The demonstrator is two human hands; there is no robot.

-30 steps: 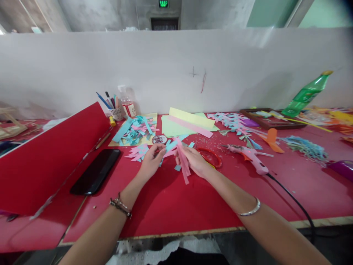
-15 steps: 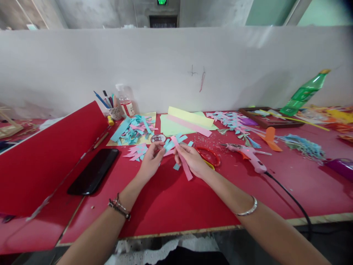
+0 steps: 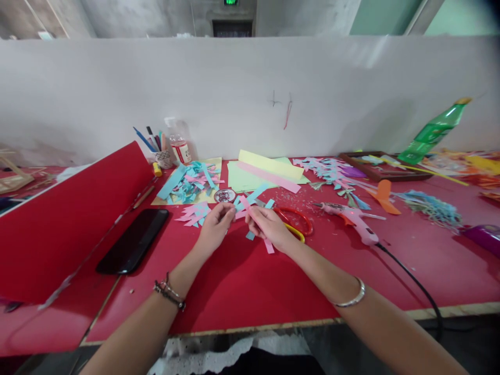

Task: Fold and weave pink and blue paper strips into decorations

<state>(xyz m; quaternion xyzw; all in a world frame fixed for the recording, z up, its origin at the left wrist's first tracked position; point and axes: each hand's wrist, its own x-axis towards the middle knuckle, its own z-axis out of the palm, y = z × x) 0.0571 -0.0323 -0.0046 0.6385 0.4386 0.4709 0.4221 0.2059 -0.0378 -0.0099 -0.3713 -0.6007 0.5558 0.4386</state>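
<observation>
My left hand and my right hand meet over the red table, both pinched on pink and blue paper strips. A pink strip runs under my right hand, its end poking out below the palm. More cut pink and blue strips lie just left of my left hand. Red-handled scissors rest right beside my right hand.
A pink glue gun with a black cord lies to the right. A black phone and a raised red board are at the left. Behind: a strip pile, green and yellow sheets, pen cup, green bottle.
The long pink strip in my right hand has been drawn up through the fingers, so less of it hangs below the palm. Both hands stay close together in the same spot.
</observation>
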